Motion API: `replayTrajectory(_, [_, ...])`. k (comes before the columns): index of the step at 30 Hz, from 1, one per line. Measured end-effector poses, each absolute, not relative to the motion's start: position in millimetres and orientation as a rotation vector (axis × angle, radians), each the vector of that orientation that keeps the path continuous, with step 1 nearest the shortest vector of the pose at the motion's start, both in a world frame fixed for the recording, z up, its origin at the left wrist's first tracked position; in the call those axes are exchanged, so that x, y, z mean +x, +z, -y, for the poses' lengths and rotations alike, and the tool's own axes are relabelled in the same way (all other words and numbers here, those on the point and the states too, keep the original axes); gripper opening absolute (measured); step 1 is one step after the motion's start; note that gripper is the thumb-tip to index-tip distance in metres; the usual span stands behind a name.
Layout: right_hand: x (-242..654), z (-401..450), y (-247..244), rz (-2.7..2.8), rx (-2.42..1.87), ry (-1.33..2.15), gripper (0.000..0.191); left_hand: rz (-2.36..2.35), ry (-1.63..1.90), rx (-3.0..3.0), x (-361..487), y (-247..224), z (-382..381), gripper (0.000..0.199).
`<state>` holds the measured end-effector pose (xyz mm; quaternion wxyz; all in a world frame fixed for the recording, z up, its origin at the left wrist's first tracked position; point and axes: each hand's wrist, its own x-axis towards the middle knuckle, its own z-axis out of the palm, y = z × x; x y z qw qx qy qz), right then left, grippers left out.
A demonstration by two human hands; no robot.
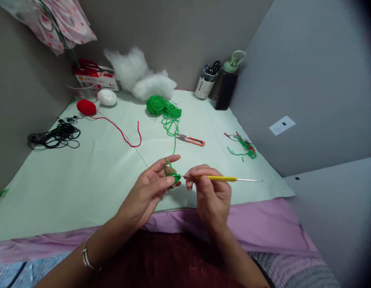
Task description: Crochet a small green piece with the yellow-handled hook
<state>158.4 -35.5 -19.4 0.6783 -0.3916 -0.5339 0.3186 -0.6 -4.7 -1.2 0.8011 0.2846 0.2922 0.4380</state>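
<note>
Yarn piece (pixel 175 179), small and green, lies between the thumb and fingers of your left hand (pixel 151 186), above the near part of the bench (pixel 83 184). The grip of this hand is closed on the piece, with the forefinger extended and a green strand (pixel 174 146) passing by it. Your right hand (pixel 214 196) has its grip closed around the yellow handle of a hook (pixel 217 178), held nearly level; one metal end meets the yarn piece, the other points to your right. Whether the tip sits inside a loop is too small to tell.

Beyond your hands, the strand leads to loose green yarn (pixel 172 113) beside a green ball (pixel 155 105). Orange-handled snips (pixel 191 140) lie just right of the strand. To your left are a red ball (pixel 86 107) with its tail trailing toward you, a white ball (pixel 106 97) and tangled black cord (pixel 61 134). White stuffing (pixel 137 76) rests against the back wall. Green and red scraps (pixel 247 148) lie near the right edge of the bench.
</note>
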Motion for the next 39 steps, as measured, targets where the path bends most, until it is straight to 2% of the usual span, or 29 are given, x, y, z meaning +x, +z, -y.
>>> replayTrajectory(3, [154.6,34.5,-19.6,1.231,-0.895,0.733,0.02,-0.672,0.978,0.742,3.1,-2.2,8.1,0.037])
replayTrajectory(9, [152.2,43.4,-33.1,1.605,-1.03,0.148,0.046,-0.71,0.992,0.676,7.1,-8.2,9.7,0.045])
replayTrajectory(11, [154.1,44.2,-33.8,1.614,-1.025,0.104,0.049,-0.649,0.9,0.546,6.6,-8.4,6.5,0.043])
replayTrajectory(15, [157.8,40.0,-24.2,1.301,-1.001,0.466,0.025,-0.628,0.904,0.458,3.7,-7.2,0.8,0.034])
replayTrajectory(18, [156.0,35.8,-18.5,1.165,-0.935,0.7,0.018,-0.666,0.956,0.573,3.5,-5.9,2.6,0.034])
replayTrajectory(22, [153.0,32.8,-20.2,1.159,-0.939,0.795,0.015,-0.73,0.968,0.735,3.7,-5.6,7.9,0.027])
replayTrajectory(30, [157.6,30.8,-19.8,0.977,-0.855,1.018,0.02,-0.745,0.948,0.74,-1.0,-3.7,6.2,0.03])
replayTrajectory(35, [159.6,39.2,-16.8,1.175,-0.921,0.85,0.022,-0.813,1.009,0.881,-3.6,-6.3,7.0,0.028])
replayTrajectory(39, [160.0,44.8,-21.4,1.555,-0.961,0.401,0.03,-0.918,1.113,1.065,-3.4,-11.1,10.4,0.03])
